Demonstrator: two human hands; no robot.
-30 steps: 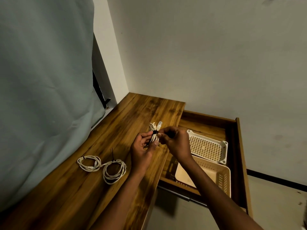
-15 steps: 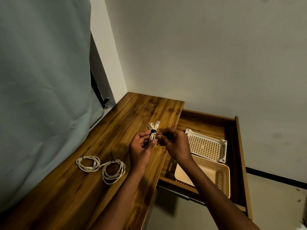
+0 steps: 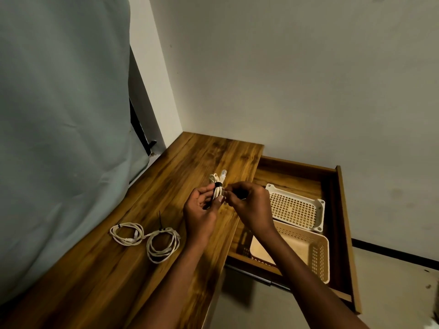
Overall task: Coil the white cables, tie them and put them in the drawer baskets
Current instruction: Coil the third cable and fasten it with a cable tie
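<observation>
Wooden surface (image 3: 166,186) meets the corner, its drawer (image 3: 337,210) pulled out with two baskets (image 3: 294,207), the nearer one partly behind our right arm. Our left hand (image 3: 199,210) grips a tied cable bundle (image 3: 217,188) above the surface; our right hand (image 3: 249,205) pinches something beside it, too small to identify. Two coils (image 3: 145,238) lie left.

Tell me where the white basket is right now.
The white basket sits in the open drawer right of the desk, at its far end, just behind the beige basket.
</observation>
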